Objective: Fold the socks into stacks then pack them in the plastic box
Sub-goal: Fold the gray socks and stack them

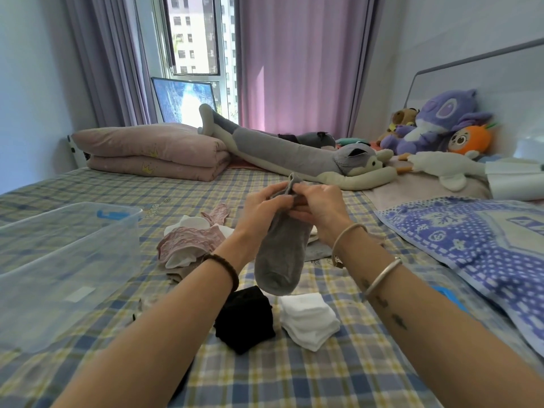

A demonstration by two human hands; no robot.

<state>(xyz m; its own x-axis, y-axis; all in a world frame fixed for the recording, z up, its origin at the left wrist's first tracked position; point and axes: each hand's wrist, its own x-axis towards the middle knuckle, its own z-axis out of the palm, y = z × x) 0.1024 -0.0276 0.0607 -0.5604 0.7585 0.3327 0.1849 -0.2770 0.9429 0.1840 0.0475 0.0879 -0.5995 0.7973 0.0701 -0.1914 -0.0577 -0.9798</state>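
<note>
A bare left forearm (pixel 164 313) and right forearm (pixel 441 334) rise from the bottom edge over the blue-and-yellow checked bedsheet (pixel 294 378); between them, low centre, a folded black sock stack (pixel 244 319) lies just beside a folded white sock stack (pixel 309 322); at frame centre the left hand (pixel 260 209) and right hand (pixel 319 212) pinch the cuff of a grey cotton sock (pixel 282 254) with curled fingers, its toe hanging down; the clear plastic box (pixel 88 254) sits at left, a loose pink-and-white sock pile (pixel 188 245) beside it.

Bright daylight from window (pixel 200 33); wide-angle edge distortion; slight softness.
</note>
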